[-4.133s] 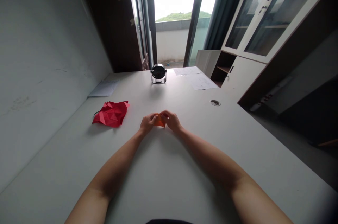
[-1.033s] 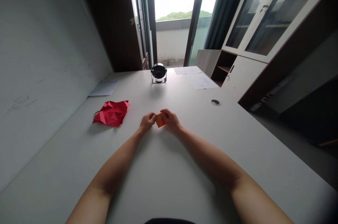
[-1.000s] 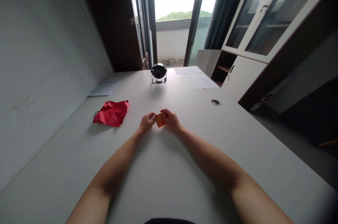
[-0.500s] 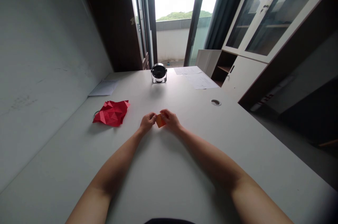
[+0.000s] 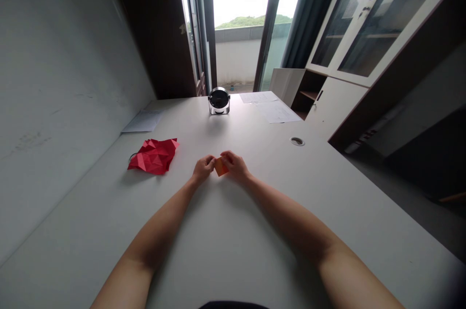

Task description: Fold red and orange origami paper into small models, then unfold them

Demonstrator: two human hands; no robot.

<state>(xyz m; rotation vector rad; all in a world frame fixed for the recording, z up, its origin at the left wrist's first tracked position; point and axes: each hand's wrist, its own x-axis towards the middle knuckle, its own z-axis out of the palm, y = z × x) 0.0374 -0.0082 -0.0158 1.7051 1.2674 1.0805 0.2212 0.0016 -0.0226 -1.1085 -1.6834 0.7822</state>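
Note:
A small folded piece of orange paper (image 5: pixel 220 167) is held between both hands over the middle of the white table (image 5: pixel 225 246). My left hand (image 5: pixel 204 168) pinches its left edge, with the fingers closed. On the other side, my right hand (image 5: pixel 235 164) grips it, thumb and fingers closed at its upper right part. The fingers cover some of the paper, so its full shape is hidden. To the left of my hands lies a creased sheet of red paper (image 5: pixel 155 156), with a thin dark loop partly showing at its left edge.
A round black device in a silver stand (image 5: pixel 219 100) is at the table's far edge. White printed sheets (image 5: pixel 278 112) lie back right, and another sheet (image 5: pixel 142 121) is by the left wall. A round cable hole (image 5: pixel 297 141) is at the right. Cabinets (image 5: pixel 338 100) stand beyond.

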